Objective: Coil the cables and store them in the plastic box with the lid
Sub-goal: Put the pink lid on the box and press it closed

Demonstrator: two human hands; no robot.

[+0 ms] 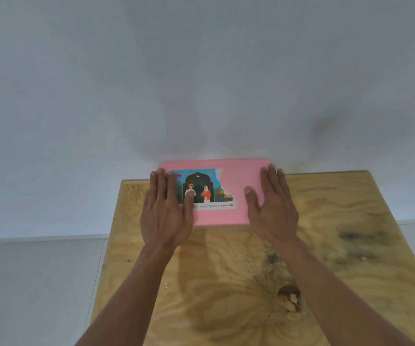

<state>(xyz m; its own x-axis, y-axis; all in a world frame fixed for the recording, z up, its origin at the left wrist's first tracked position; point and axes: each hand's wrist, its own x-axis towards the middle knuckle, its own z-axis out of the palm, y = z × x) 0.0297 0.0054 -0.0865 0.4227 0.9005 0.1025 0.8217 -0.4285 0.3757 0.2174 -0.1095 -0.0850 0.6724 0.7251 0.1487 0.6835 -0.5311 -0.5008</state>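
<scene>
Both palms are pressing flat, fingers straight: left hand [165, 211] and right hand [272, 206] pushing the pink lid [234, 176] at frame centre. No cables showing; I'm judging storage nearly finished.

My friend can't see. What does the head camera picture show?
Two flat hands, left hand and right hand, press on a pink lid with a torn sticker, on a stained wooden table by a white wall.
</scene>
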